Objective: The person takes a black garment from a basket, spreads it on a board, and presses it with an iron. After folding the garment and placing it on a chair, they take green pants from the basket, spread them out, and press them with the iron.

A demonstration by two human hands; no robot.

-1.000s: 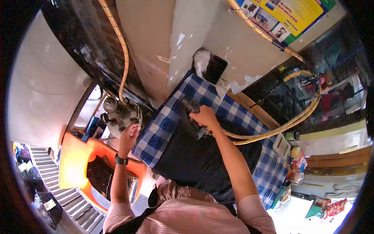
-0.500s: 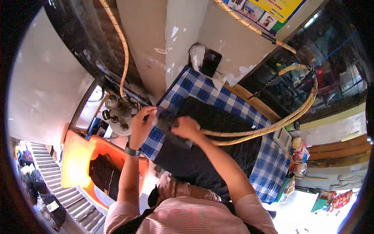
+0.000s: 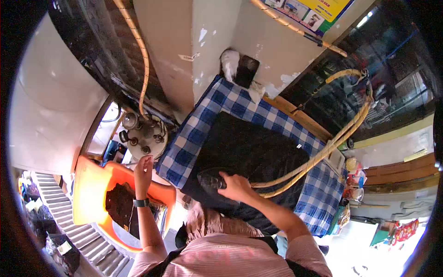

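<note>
My right hand (image 3: pixel 234 187) is wrapped round the handle of a dark steam iron (image 3: pixel 208 179), which rests on a black garment (image 3: pixel 251 138). Two pale hoses (image 3: pixel 314 161) run from behind that hand up to the right. The garment lies spread over a blue and white checked cloth (image 3: pixel 184 152) on the table. Off the table's left edge, my left hand (image 3: pixel 144 170) is raised with its fingers extended upward and nothing visible in it. A dark band circles the left wrist.
Left of the table stands a round metal boiler (image 3: pixel 146 141) with knobs and a gauge. An orange plastic chair (image 3: pixel 87 184) below it bears dark cloth (image 3: pixel 121 203). A dark block and white rag (image 3: pixel 247 71) sit at the table's far corner. Dark window glass (image 3: pixel 369 92) is at right.
My right hand has brought the iron down toward me, lower on the garment. My left hand has moved left and down, away from the table's edge.
</note>
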